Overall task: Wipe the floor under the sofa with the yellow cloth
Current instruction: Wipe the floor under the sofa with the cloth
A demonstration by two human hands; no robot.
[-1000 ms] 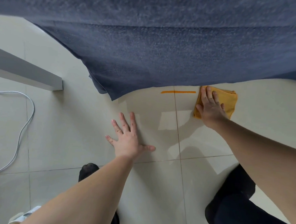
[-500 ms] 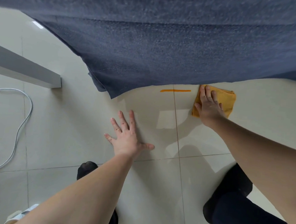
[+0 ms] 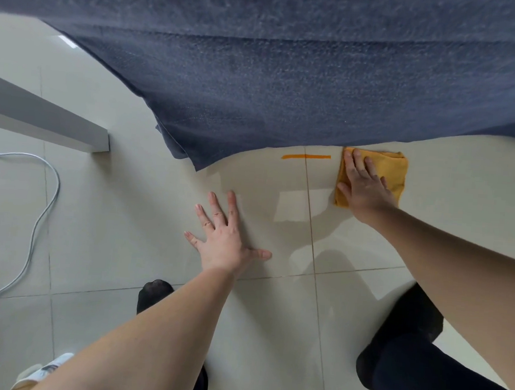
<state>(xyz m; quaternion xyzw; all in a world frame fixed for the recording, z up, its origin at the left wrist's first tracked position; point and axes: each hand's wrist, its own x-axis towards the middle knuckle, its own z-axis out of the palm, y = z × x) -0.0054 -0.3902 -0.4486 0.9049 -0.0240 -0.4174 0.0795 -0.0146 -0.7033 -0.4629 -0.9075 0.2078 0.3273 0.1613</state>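
A folded yellow cloth (image 3: pixel 394 177) lies flat on the pale tiled floor (image 3: pixel 120 221), right at the lower edge of the dark blue sofa (image 3: pixel 273 83). My right hand (image 3: pixel 363 187) presses down on the cloth's left half, fingers pointing toward the sofa edge. My left hand (image 3: pixel 225 238) rests flat on the bare tile in the middle, fingers spread, holding nothing. An orange strip (image 3: pixel 306 157) is on the floor just left of the cloth, by the sofa's edge.
A grey-white beam-like piece of furniture (image 3: pixel 42 122) runs in from the left. A white cable (image 3: pixel 39 219) loops over the floor at far left. My dark-clad knees (image 3: pixel 403 351) and a black sock (image 3: pixel 154 294) are on the tiles below my arms.
My right hand and the cloth have shifted slightly left along the sofa's edge. My left hand stays planted on the tile.
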